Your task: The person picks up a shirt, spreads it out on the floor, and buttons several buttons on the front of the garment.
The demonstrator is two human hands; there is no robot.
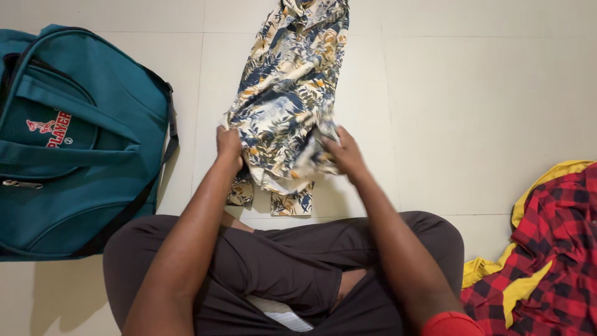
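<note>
A pale tiled floor (472, 112) fills the view, and the person sits on it cross-legged in dark grey trousers (292, 267). At the left edge lies a large teal duffel bag (81, 143) on its side; its zips look closed, so whatever is inside cannot be seen. At the lower right a red-and-black checked shirt (553, 255) lies crumpled over a yellow garment (528, 286), well apart from the bag.

Straight ahead of the knees, a cream shirt with a blue and orange leaf print (289, 93) stretches along the floor away from the person, narrowed into a long strip, its near end bunched and lifted, with two cuffs or hem corners poking out beneath.

The left hand (229, 146) is closed on the near left edge of the cloth. The right hand (344, 154) pinches the near right edge, though motion blur makes its fingers hard to read.
</note>
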